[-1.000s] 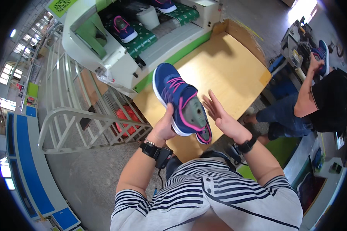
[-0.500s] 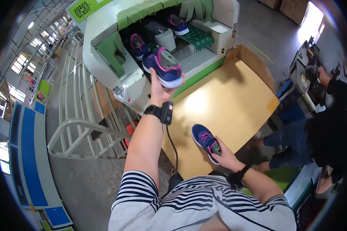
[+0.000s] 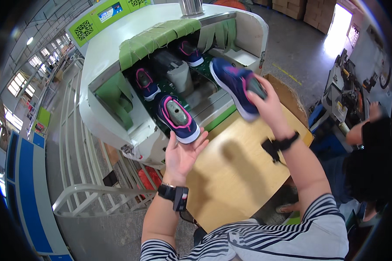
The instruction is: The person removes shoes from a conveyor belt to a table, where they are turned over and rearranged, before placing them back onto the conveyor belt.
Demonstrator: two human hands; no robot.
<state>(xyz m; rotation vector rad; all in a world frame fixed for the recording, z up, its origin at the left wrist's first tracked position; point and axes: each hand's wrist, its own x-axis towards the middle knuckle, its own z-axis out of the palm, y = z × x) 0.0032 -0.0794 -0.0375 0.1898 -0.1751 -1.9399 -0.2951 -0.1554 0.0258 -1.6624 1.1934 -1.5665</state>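
Observation:
My right hand (image 3: pixel 269 104) grips the heel end of a navy sneaker (image 3: pixel 233 83) with pink trim and a white sole. It holds this shoe in the air before the machine's opening, slightly blurred. My left hand (image 3: pixel 181 154) is open, palm up and fingers spread, right at the heel of another navy sneaker (image 3: pixel 185 132). That shoe lies toe-inward at the left side of the opening, with a grey-green last inside it. Whether the palm still bears any of its weight, I cannot tell. Two similar sneakers, a left one (image 3: pixel 147 85) and a right one (image 3: pixel 190 54), stand deeper inside.
The white machine (image 3: pixel 102 69) has green flaps (image 3: pixel 161 40) over its mouth and a grey block (image 3: pixel 178 78) between its green belts. Below it lies a tan board (image 3: pixel 235 187). Metal rails (image 3: pixel 76 130) run at left. A co-worker's arm (image 3: pixel 361 130) is at right.
My right hand has lifted its sneaker from over the board up to the opening. My left hand's sneaker has gone down and inward, and its fingers have spread. The view has shifted.

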